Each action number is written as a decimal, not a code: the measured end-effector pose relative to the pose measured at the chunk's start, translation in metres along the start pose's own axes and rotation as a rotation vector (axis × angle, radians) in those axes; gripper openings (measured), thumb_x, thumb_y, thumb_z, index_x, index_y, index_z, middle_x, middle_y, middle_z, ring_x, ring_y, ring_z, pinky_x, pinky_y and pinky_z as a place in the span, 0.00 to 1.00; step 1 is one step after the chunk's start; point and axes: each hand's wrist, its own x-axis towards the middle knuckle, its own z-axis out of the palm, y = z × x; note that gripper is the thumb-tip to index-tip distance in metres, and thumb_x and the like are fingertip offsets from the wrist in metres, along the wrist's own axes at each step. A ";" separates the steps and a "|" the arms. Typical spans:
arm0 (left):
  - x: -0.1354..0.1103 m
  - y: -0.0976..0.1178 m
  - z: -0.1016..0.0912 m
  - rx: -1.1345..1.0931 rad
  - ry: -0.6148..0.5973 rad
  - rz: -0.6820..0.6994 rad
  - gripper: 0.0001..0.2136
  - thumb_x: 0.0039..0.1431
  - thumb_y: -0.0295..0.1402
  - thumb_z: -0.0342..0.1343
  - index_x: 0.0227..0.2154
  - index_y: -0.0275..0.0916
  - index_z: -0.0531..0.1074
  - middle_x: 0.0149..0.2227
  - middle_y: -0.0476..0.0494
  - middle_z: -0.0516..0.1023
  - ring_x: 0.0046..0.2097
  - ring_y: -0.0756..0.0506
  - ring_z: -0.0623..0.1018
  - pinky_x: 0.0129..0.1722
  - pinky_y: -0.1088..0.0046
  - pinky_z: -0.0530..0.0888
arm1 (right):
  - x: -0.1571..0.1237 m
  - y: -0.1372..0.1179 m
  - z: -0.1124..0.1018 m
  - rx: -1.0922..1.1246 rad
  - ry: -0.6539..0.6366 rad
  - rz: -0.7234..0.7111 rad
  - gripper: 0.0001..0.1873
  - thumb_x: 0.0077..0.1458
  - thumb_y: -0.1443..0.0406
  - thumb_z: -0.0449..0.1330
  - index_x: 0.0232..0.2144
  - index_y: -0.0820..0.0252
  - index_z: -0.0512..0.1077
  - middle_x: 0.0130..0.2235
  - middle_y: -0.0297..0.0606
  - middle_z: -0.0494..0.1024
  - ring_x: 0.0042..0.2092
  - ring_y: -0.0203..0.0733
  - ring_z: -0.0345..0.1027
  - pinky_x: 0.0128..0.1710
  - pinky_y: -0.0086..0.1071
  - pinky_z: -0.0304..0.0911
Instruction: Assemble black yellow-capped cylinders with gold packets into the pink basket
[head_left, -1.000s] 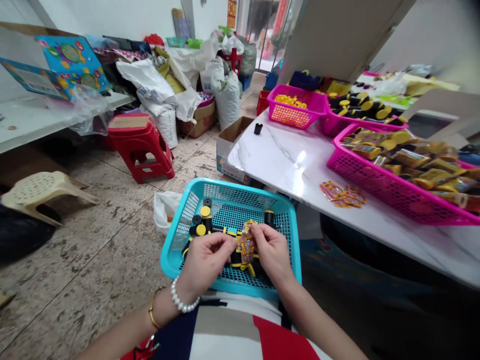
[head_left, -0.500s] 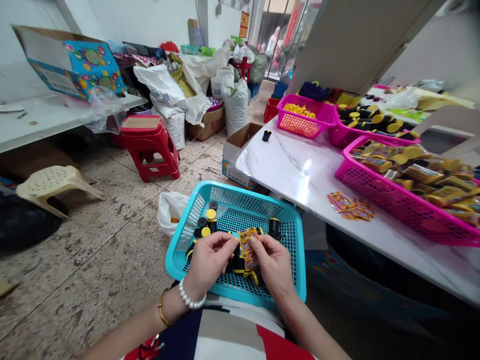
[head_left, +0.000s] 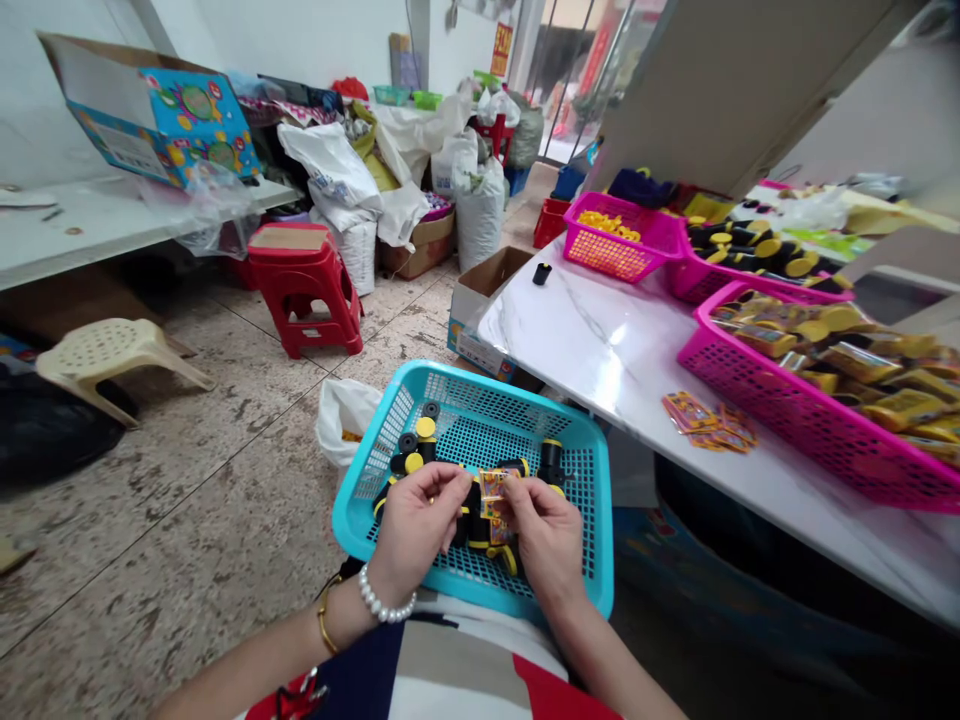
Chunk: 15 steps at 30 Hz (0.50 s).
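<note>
Over the blue basket (head_left: 358,497) on my lap, both my hands are close together. My right hand (head_left: 551,530) pinches several small yellow and orange printed labels (head_left: 496,492) between thumb and fingers. My left hand (head_left: 421,515) is closed, thumb against forefinger, at the left edge of the top label. Beneath the hands lie several black cylinders with yellow caps (head_left: 551,455), some partly hidden by my fingers. A yellow disc-shaped cap (head_left: 425,428) shows at the basket's upper left.
On the white table (head_left: 592,340) to the right lie more printed labels (head_left: 709,422) and a single black cylinder (head_left: 541,273). Pink baskets hold wrapped pieces (head_left: 855,355), capped cylinders (head_left: 761,245) and yellow parts (head_left: 609,226). A white bag (head_left: 343,415), red stool (head_left: 304,285) and beige stool (head_left: 112,355) stand on the floor.
The view has shifted slightly, with the surroundings moving a little to the right. The top label is tilted flatter between my fingers; both hands stay almost in place.
</note>
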 end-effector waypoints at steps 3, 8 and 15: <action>0.000 -0.001 0.001 0.003 -0.036 -0.033 0.16 0.53 0.44 0.59 0.32 0.33 0.75 0.16 0.56 0.64 0.14 0.58 0.59 0.13 0.82 0.53 | -0.001 0.002 0.000 -0.029 -0.022 -0.042 0.18 0.56 0.55 0.59 0.21 0.61 0.73 0.22 0.34 0.70 0.25 0.35 0.60 0.25 0.28 0.57; 0.001 0.000 -0.001 0.033 -0.048 -0.032 0.14 0.50 0.43 0.62 0.29 0.34 0.76 0.15 0.56 0.61 0.17 0.57 0.59 0.15 0.81 0.55 | -0.003 0.004 0.002 -0.122 -0.120 -0.174 0.13 0.55 0.60 0.60 0.22 0.60 0.72 0.24 0.33 0.69 0.28 0.36 0.60 0.29 0.29 0.58; 0.002 -0.006 -0.008 0.061 -0.048 -0.165 0.16 0.47 0.48 0.62 0.30 0.39 0.78 0.12 0.57 0.57 0.15 0.56 0.54 0.14 0.79 0.49 | -0.002 0.001 0.003 -0.332 -0.166 -0.335 0.14 0.54 0.61 0.60 0.19 0.60 0.72 0.21 0.32 0.69 0.25 0.35 0.61 0.27 0.27 0.56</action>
